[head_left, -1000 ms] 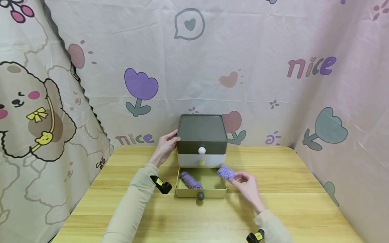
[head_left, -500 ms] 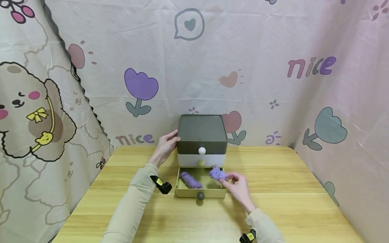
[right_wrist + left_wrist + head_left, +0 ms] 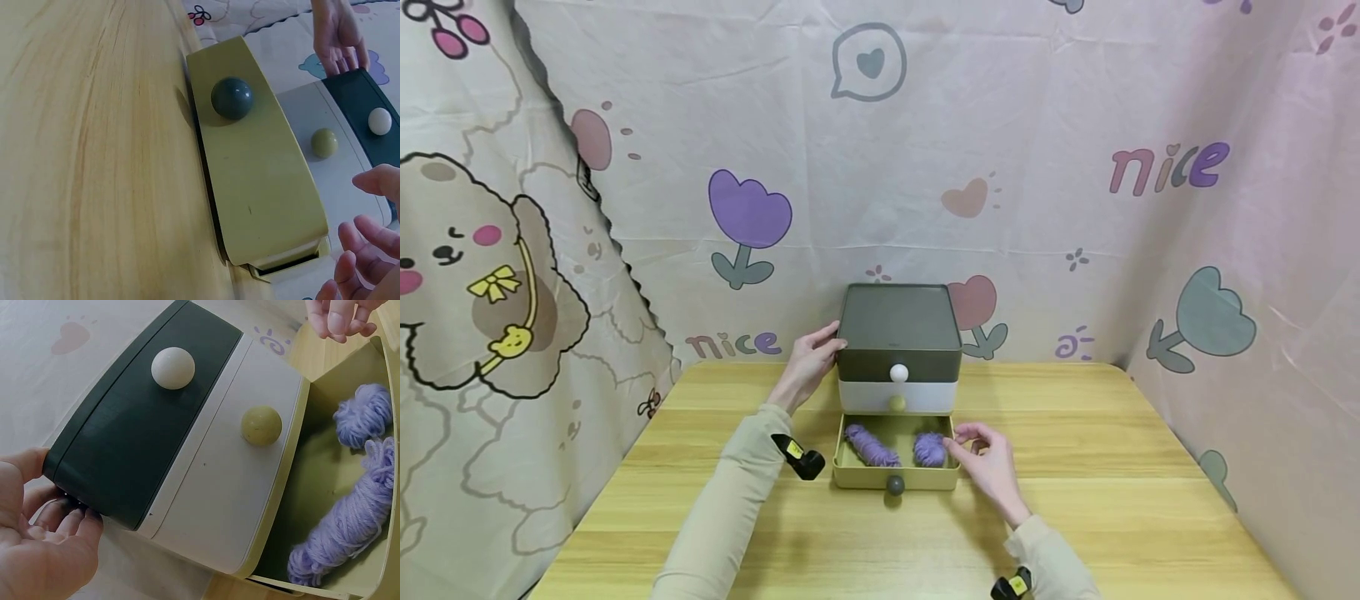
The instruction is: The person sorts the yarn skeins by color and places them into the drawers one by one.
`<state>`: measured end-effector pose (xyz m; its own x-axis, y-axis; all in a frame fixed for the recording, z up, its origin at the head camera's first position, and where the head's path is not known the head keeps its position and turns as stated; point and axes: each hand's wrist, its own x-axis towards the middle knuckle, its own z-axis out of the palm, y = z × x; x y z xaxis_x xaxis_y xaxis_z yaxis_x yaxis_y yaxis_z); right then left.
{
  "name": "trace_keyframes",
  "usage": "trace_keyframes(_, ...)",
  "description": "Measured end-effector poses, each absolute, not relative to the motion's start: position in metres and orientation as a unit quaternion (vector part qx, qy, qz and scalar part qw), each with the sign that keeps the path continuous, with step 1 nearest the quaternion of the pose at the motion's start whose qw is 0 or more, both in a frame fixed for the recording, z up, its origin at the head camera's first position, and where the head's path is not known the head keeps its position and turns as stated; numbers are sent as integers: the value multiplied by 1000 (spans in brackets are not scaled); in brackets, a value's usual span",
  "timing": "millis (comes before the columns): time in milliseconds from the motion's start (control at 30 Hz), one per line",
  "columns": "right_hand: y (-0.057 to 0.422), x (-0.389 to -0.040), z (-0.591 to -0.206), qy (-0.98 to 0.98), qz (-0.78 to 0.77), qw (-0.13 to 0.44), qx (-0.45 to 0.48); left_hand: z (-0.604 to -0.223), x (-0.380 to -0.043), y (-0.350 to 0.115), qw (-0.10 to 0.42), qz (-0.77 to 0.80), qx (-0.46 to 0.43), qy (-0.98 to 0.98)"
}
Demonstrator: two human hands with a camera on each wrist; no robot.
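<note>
A small three-tier drawer unit [image 3: 898, 317] has a dark green top, a white middle and an olive bottom drawer [image 3: 861, 477] pulled out. At its upper left front corner my left hand [image 3: 807, 364] rests, thumb near the top edge and fingers against the side. In the bottom drawer lie a long twisted skein of purple yarn [image 3: 340, 528] on the left and a rounder purple yarn bundle [image 3: 364, 415] on the right. Beside the drawer's right wall my right hand [image 3: 988, 467] hovers with loosely bent fingers, nothing between them, the fingertips close to the rounder bundle.
The unit stands on a light wood table [image 3: 1075, 517] before a printed cloth backdrop [image 3: 880, 167]. Round knobs sit on the drawer fronts: white [image 3: 173, 368], olive [image 3: 261, 425] and dark grey [image 3: 232, 98]. The olive drawer sticks out toward the front.
My right hand has moved left to the drawer with the rounder yarn bundle and let it go; the bundle now lies in the drawer's right side. The left hand has stayed in place.
</note>
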<state>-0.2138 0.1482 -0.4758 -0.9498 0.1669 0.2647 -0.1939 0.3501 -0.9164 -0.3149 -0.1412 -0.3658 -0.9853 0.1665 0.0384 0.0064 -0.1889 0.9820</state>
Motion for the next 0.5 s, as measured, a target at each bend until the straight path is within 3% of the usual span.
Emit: trace_keyframes(500, 139, -201, -473, -758, 625, 185, 10, -367, -314, -141, 50, 756, 72, 649)
